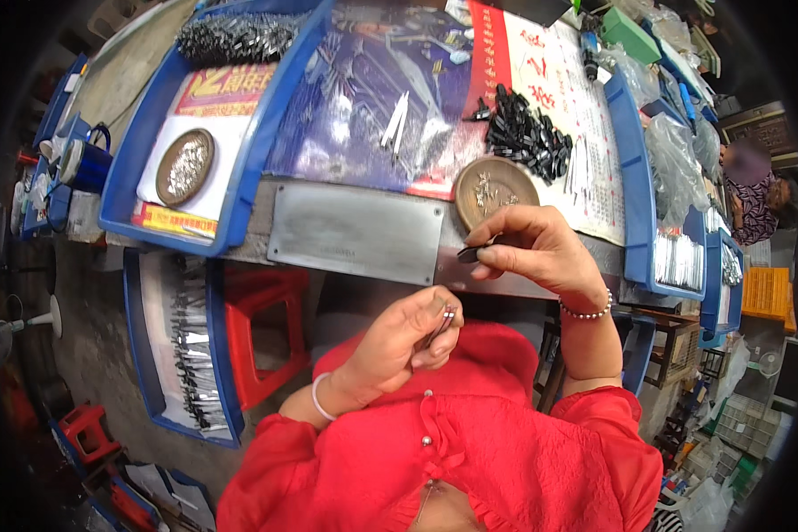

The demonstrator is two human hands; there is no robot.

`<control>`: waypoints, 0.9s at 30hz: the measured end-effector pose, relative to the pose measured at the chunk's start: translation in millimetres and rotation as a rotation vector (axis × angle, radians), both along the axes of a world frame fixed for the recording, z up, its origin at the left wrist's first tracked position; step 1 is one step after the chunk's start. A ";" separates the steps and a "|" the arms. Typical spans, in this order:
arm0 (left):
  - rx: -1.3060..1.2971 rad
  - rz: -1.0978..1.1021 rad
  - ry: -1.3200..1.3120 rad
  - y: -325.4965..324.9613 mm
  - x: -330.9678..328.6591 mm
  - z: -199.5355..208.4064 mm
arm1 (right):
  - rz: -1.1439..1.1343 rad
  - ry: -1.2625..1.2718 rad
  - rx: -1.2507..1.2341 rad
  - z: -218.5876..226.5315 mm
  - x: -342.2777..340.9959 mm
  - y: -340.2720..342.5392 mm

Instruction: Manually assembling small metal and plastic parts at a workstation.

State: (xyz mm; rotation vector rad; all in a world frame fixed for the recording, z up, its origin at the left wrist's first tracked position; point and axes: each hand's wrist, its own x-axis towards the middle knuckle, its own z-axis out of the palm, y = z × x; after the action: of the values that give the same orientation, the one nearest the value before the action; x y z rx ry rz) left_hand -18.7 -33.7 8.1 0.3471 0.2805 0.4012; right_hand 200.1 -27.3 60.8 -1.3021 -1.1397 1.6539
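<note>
Right hand (541,252) pinches a small black piece (467,254).

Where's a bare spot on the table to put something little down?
The grey metal plate at the front edge is bare, between the blue tray and the round brown dish. The purple sheet left of the white strips has room too. It's crowded around the black pile and the right hand.

This place is a workshop. Blue trays (275,111) hold many similar small parts (239,37), and a pile of black pieces (529,140) lies on the table (259,215).
</note>
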 end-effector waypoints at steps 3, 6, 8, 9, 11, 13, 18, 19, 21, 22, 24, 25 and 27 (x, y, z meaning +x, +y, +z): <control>-0.017 -0.012 0.004 -0.7 3.9 -2.0 | 0.016 0.110 -0.090 -10.1 2.9 -13.5; -0.037 -0.028 0.026 -2.6 5.6 -3.4 | 0.015 0.124 -0.141 -14.8 2.7 -22.6; -0.054 -0.029 0.016 -5.3 6.3 -3.9 | 0.022 0.131 -0.130 -21.1 3.9 -26.2; -0.057 -0.028 0.022 -6.2 6.8 -3.6 | -0.015 0.158 -0.127 -21.5 1.5 -26.7; -0.050 -0.031 0.039 -7.7 8.0 -2.3 | -0.013 0.188 -0.113 -28.2 1.5 -27.2; -0.050 -0.028 0.045 -9.4 8.8 -2.1 | -0.036 0.217 -0.102 -30.6 -1.6 -27.8; -0.044 -0.028 0.058 -11.2 9.8 -3.2 | -0.085 0.331 -0.089 -41.6 1.0 -33.6; -0.040 -0.032 0.057 -11.3 9.2 -2.5 | -0.086 0.398 -0.073 -42.8 0.5 -34.3; -0.039 -0.038 0.058 -11.5 8.9 -2.7 | -0.119 0.395 -0.064 -43.8 -0.6 -35.8; -0.045 -0.040 0.048 -11.5 8.9 -3.5 | -0.148 0.390 -0.053 -44.2 -1.4 -36.4; -0.053 -0.043 0.040 -12.0 9.6 -5.5 | -0.175 0.375 -0.055 -41.4 -3.8 -35.5; -0.064 -0.036 0.045 -13.0 10.8 -6.7 | -0.199 0.357 -0.055 -40.4 -4.8 -35.2; -0.078 -0.032 0.052 -13.9 12.4 -7.5 | -0.203 0.316 -0.049 -41.2 -5.2 -34.4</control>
State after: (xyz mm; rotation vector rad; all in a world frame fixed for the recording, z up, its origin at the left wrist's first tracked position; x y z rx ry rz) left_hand -6.3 -47.6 0.6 0.2853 0.3401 0.3495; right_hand 194.9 -61.7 19.6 -1.0976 -0.7587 1.6712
